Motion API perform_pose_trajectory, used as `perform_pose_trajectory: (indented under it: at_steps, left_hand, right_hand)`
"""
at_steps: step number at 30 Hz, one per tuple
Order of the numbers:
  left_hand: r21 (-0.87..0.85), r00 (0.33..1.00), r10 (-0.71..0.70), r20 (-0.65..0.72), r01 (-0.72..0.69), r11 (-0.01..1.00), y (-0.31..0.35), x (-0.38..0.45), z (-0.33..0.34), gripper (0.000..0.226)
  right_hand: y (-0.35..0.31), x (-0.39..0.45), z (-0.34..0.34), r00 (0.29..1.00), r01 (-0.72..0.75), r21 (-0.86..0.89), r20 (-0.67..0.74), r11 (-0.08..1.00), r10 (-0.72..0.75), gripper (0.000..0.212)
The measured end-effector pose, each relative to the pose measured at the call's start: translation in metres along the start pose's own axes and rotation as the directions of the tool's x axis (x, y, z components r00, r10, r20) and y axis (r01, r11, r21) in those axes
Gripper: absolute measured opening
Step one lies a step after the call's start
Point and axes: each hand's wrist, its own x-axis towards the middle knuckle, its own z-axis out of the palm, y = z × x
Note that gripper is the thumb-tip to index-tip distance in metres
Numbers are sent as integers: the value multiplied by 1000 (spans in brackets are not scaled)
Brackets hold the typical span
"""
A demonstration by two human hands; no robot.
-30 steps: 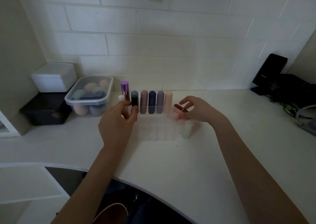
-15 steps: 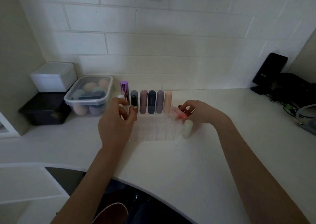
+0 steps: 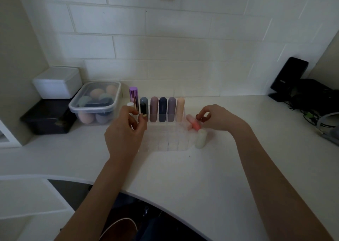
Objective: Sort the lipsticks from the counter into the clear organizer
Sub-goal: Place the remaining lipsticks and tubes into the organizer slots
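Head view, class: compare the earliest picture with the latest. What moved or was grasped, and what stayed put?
The right hand closed its spread fingers onto the pink lipstick lying beside the clear organizer. The left hand stayed by the black lipstick. The back-row lipsticks and the white lipstick did not move.

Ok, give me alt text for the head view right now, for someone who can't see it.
A person's right hand pinches a coral-pink lipstick lying beside a clear organizer on a white counter, while the left hand holds a small black lipstick at the organizer's back row, where five pastel lipsticks stand. A cream lipstick stands at the organizer's right corner.
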Motion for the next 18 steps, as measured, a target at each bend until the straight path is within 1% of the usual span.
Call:
perform_pose_trajectory:
  at_steps: [2, 4, 6, 7, 8, 10, 12, 14, 16, 18]
  left_hand:
    - [7, 1000, 15, -26, -15, 1000, 1, 0, -1, 14]
    - [5, 998, 36, -51, -36, 999, 3, -1, -3, 13]
    - [-8, 997, 48, -62, -48, 999, 5, -2, -4, 12]
    - [-7, 996, 63, -59, -63, 998, 6, -2, -4, 12]
    - [1, 995, 87, -51, -87, 996, 6, -2, -3, 13]
    - [13, 991, 129, -32, -129, 992, 7, -3, -3, 14]
    - [22, 985, 170, -20, -169, 985, 7, -3, -4, 14]
    - [24, 972, 234, 6, -234, 972, 7, -4, -4, 19]
    - [37, 941, 340, 4, -340, 940, 6, -4, -4, 20]
    - [63, 881, 472, -28, -470, 880, 5, -3, -2, 21]
  right_hand:
    - [-4, -3, -11, 994, -17, 113, -109, 993, 29, 12]
    - [-12, -10, -23, 986, 2, 287, -162, 958, 47, 17]
    - [-24, -19, -33, 988, 72, 509, -152, 858, 7, 13]
    - [-31, -24, -37, 988, 108, 596, -151, 796, -21, 10]
    - [-39, -29, -39, 987, 133, 643, -156, 754, -42, 10]
    - [-56, -36, -39, 988, 148, 647, -134, 748, -80, 17]
    - [-72, -41, -33, 989, 140, 625, -46, 768, -143, 25]
    - [-87, -46, -22, 976, 166, 582, 15, 796, -215, 35]
    - [-101, -49, -8, 957, 223, 513, 46, 829, -286, 36]
    - [-111, -51, 9, 932, 275, 473, 81, 837, -352, 29]
